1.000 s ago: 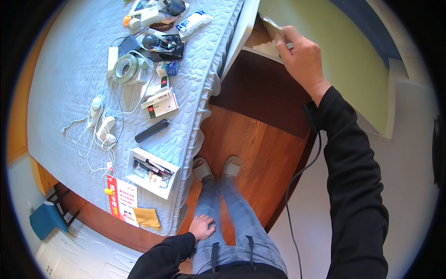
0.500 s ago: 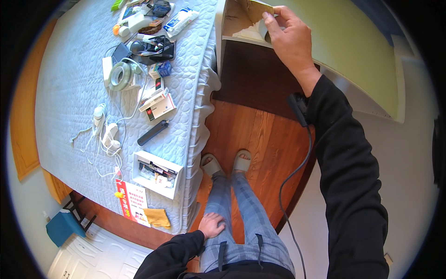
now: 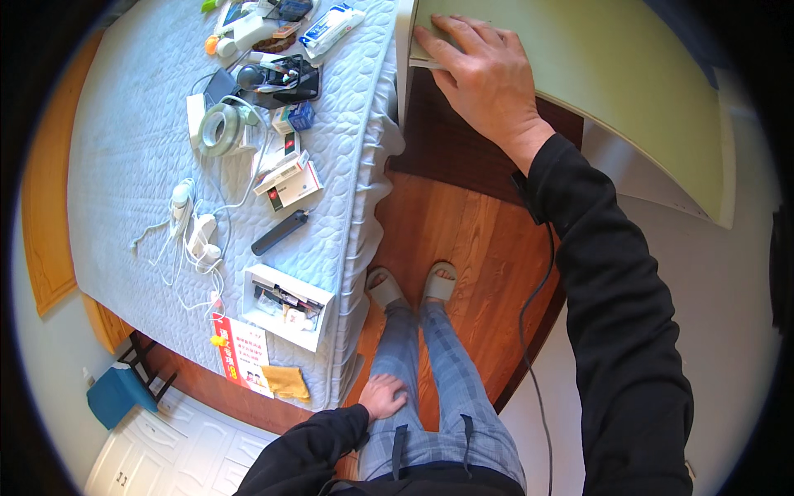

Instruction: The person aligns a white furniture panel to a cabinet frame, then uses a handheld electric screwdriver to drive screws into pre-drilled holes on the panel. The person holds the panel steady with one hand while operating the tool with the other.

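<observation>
Up ahead, your right hand [image 3: 490,78] lies loosely spread on a flat pale-green panel [image 3: 612,74]. Likely stiff; hold its edge.

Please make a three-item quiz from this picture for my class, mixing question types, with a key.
1. Multiple choice: where is the left hand resting?
A) on a roll of tape
B) on the person's thigh
C) on a blue stool

2. True or false: the yellow cloth lies inside the white box.

3. Fill in the colour: the panel beside the right hand is pale ____.

Key
1. B.
2. False; the cloth lies outside the box, on the bed side.
3. Green.
</observation>
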Available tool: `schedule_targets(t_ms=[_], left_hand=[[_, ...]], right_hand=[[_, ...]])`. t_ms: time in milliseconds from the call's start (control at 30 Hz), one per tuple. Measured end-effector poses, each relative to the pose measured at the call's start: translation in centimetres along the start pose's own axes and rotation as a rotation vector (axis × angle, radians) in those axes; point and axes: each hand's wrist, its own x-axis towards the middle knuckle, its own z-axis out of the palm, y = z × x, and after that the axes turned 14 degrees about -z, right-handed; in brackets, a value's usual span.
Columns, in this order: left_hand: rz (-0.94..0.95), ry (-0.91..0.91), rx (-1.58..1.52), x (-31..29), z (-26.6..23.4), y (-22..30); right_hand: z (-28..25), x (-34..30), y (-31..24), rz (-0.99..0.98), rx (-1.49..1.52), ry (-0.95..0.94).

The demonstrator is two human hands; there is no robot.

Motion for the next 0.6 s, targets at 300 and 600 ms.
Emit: schedule_targets(t_ms=[300,600], left_hand=[[0.006,0.011,-0.014,0.1,-0.7,-0.1],[0.013,0.008,-0.017,0.2,-0.9,0.0]], right_hand=[[0.0,0.0,-0.3,-0.023,0.14,0.152],[0.3,-0.8,-7.7,1.408,1.921,0.576]])
